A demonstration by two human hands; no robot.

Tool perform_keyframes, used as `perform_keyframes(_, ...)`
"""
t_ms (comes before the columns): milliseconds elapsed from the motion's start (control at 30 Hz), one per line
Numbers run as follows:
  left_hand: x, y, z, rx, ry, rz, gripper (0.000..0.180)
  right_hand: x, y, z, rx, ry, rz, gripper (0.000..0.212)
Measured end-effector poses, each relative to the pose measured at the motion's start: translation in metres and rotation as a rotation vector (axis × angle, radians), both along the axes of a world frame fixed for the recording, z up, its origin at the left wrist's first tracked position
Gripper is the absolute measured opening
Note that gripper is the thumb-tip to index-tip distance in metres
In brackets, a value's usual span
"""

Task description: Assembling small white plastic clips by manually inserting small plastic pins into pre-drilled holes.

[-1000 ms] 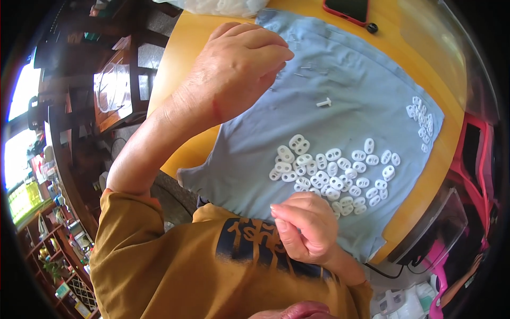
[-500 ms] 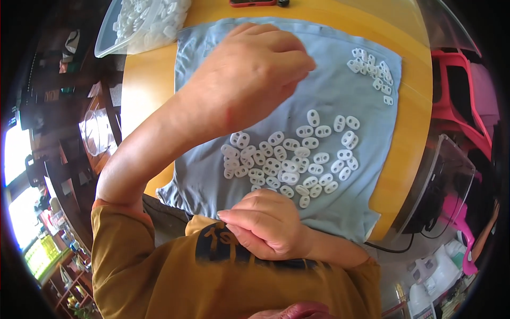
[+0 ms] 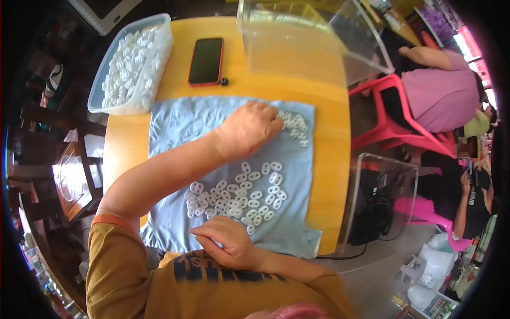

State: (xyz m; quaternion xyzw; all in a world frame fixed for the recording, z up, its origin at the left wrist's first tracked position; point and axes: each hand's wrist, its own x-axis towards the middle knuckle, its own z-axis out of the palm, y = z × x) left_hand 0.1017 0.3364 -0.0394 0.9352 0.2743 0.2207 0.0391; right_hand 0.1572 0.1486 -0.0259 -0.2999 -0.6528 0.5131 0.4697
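My left hand (image 3: 251, 129) reaches over the blue cloth (image 3: 178, 133), its fingers curled down beside a small cluster of little white two-hole pieces (image 3: 295, 126) at the cloth's far right. Those fingertips are hidden, so what they hold, if anything, does not show. Nearer me lies a larger loose spread of white oval two-hole plastic pieces (image 3: 234, 203). My right hand (image 3: 227, 242) rests closed at the cloth's near edge, just below that spread, with thumb and fingers drawn together; anything inside is out of sight.
A clear plastic tub (image 3: 163, 69) full of white pieces stands at the far left. Beside it on the wooden table (image 3: 332, 159) lie a red-edged phone (image 3: 206, 61) and a small black object (image 3: 224, 82). A transparent bin (image 3: 297, 58) sits at the back. Right: a red chair (image 3: 393, 101) and a seated person.
My left hand has moved right across the cloth, up to the small cluster. The view has shifted, showing more of the table's far side. My right hand stays by the near edge.
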Motion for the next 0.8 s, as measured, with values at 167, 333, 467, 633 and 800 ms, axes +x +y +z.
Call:
perform_keyframes(167,-0.010,-0.010,0.011,-0.016,-0.033,-0.001,0.007,-0.005,-0.003,0.005,0.057,-0.058,-0.071,0.016)
perform_keyframes(333,-0.036,-0.045,0.031,-0.027,-0.101,0.023,0.008,-0.004,-0.008,0.006,0.093,-0.071,-0.118,0.013)
perform_keyframes(467,-0.054,-0.082,0.044,-0.079,-0.177,0.080,0.008,-0.007,-0.014,0.000,0.172,-0.080,-0.183,0.011)
perform_keyframes(633,-0.073,-0.122,0.044,-0.113,-0.238,0.177,0.006,-0.012,-0.034,0.009,0.133,-0.046,-0.171,0.011)
perform_keyframes(800,-0.085,-0.172,0.054,-0.382,-0.349,0.328,0.006,-0.011,-0.054,0.019,0.182,-0.053,-0.166,0.012)
